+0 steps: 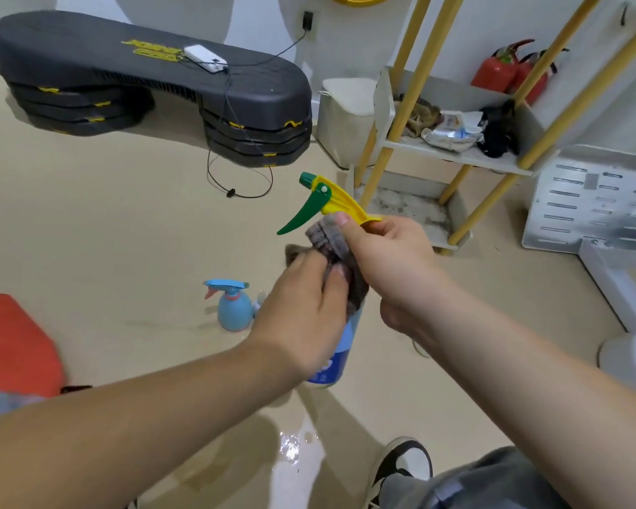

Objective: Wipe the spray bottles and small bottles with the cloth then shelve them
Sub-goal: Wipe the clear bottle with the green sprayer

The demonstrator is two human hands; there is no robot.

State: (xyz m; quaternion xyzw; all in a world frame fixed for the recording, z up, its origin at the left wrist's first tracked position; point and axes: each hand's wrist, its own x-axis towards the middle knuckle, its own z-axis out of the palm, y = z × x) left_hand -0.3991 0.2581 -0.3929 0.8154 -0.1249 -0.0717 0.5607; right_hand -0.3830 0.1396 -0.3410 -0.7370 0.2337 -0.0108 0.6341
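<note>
**Head view.** We hold the spray bottle (340, 347) in mid-air above the floor (125, 222). It is tilted, and its yellow head with green trigger and nozzle points up and to the left. Our left hand (302, 299) grips the upper body of the bottle, with the fingers curled round it and over the lower folds of the cloth (329, 240). Our right hand (390, 259) grips the neck just beneath the yellow head, and its thumb presses the grey cloth against the neck. The cloth lies bunched between the two hands, which sit close together. Below the left wrist only the blue lower part of the bottle shows, and its label is too blurred to read.

On the floor beyond the left hand a small blue spray bottle (234, 306) stands upright with its trigger to the left. A pale object just behind it is too hidden to identify. To the right stands the shelf (456, 159) on yellow posts. Its middle tier carries rags and crumpled wrappers, and its lowest tier is stained. A white bin (346, 115) stands just left of the shelf, and two red fire extinguishers (500, 71) stand behind it. At the rear left a black step platform (144, 75) carries a white power bank (204, 57), whose cable trails to the floor. A red object (12, 343) lies at the left edge, and a black-and-white shoe (401, 464) shows at the bottom.
</note>
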